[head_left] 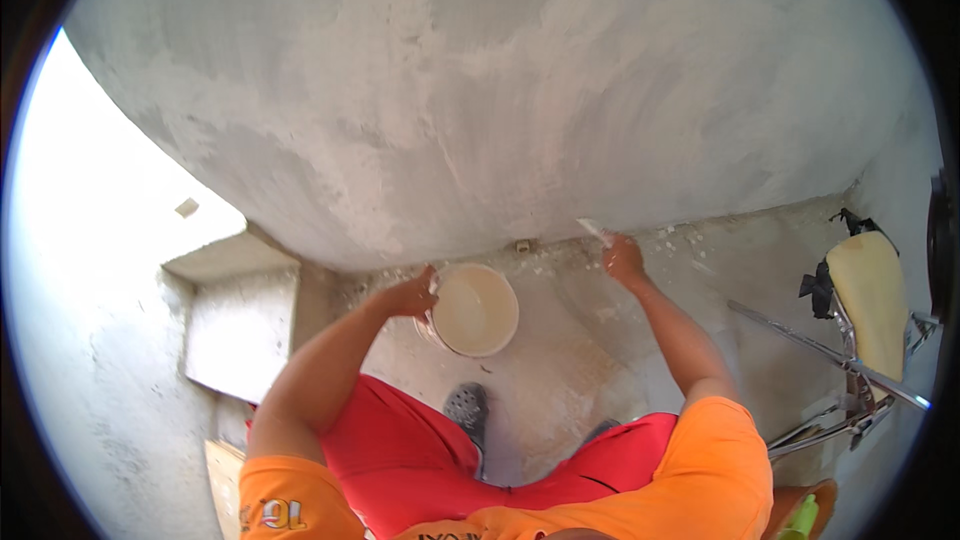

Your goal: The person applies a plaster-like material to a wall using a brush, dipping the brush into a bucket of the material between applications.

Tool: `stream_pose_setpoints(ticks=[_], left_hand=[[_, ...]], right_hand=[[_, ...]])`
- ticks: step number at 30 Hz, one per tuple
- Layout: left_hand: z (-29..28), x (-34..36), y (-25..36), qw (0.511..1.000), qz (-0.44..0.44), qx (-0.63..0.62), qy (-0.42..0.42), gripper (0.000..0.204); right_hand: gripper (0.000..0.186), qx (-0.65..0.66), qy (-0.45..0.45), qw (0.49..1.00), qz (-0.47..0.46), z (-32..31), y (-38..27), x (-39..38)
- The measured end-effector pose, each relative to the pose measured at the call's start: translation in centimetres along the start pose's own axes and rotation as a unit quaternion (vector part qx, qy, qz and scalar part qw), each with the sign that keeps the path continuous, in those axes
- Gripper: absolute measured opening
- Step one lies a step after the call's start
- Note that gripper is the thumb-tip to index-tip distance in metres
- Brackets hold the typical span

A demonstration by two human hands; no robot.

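Across the far side I see the wall point(480, 90), grey and patchy with paler smears. Nearer lies the floor point(600, 340), flecked with pale bits along the wall's foot. At the near edge are the orange shirt point(710, 470) and red trousers point(420, 440); to the right, a metal-framed chair point(868, 285) with a cream pad. The bucket point(505, 290) is left of centre, near the wall, pale inside; I cannot tell whether it is lifted. My left hand point(408, 295) grips its left rim. My right hand point(624, 258), well apart on the right, is closed around the scraper point(592, 230), which points far and left; I cannot tell whether it touches the wall.

I judge the step in hand to be handling the scraper low by the wall with the bucket steadied. A next move would call for a firm left grip and a controlled blade angle.

For writing, the shirt bears a sleeve emblem and dark lettering, partly cut off; no brand is clear.
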State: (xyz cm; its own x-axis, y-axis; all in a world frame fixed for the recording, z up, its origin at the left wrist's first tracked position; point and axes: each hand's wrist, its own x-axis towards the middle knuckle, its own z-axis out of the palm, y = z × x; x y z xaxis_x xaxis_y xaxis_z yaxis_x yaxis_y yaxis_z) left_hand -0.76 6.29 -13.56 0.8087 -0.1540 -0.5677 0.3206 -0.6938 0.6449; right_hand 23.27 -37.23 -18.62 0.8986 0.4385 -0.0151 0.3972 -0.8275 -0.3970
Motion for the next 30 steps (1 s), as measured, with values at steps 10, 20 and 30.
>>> stream_pose_setpoints(ticks=[10, 20, 30], left_hand=[[-0.3, -3.1, 10.1, 0.990, -0.074, 0.114, 0.038, 0.088], [0.1, -3.1, 12.2, 0.995, 0.018, 0.067, 0.075, 0.066], [-0.5, -2.8, 11.4, 0.996, 0.017, 0.059, 0.068, 0.054]], right_hand=[[0.037, 0.133, 0.256, 0.957, -0.041, -20.6, -8.8, -2.2], [0.060, -0.130, 0.255, 0.956, -0.061, -6.8, -7.3, -0.3], [0.050, -0.056, -0.108, 0.992, -0.034, 2.1, -2.9, -1.1]])
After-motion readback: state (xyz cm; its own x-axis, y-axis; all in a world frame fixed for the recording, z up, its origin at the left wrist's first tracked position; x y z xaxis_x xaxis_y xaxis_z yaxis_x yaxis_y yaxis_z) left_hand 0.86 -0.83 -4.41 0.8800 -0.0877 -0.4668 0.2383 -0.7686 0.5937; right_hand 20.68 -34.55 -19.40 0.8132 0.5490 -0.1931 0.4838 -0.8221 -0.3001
